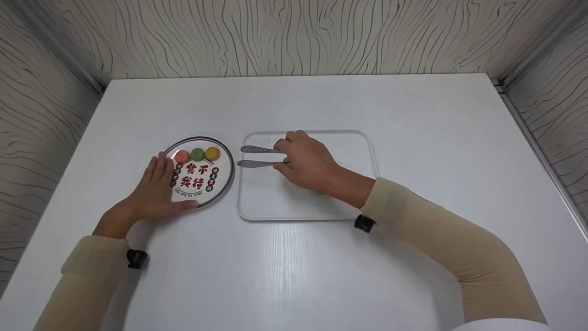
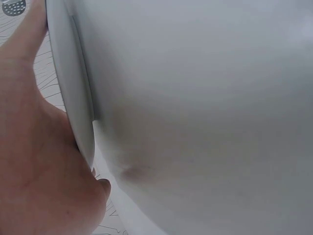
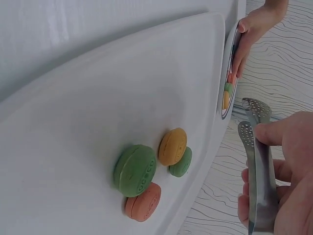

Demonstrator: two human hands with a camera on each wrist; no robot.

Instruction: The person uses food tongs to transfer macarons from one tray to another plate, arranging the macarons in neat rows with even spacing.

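My left hand (image 1: pixel 154 191) rests at the left rim of a round printed plate (image 1: pixel 224 177), fingers straight, thumb along its near edge. A pink macaron (image 1: pixel 182 156), a green one (image 1: pixel 197 154) and a yellow one (image 1: pixel 212 153) sit in a row on that plate. Over the white tray (image 1: pixel 257 204), my right hand (image 1: pixel 310 163) grips metal tongs (image 3: pixel 261 171); their perforated tips stand apart with nothing between them, pointing toward the plate. In the right wrist view several macarons lie on the tray: green (image 3: pixel 135 171), yellow (image 3: pixel 172 147) and pink (image 3: pixel 143 201). My right hand hides them from the head view.
The white table (image 1: pixel 285 271) extends around plate and tray. Wood-grain patterned panels (image 1: pixel 294 37) stand behind it and at both sides. A narrow gap separates the plate from the tray's left edge.
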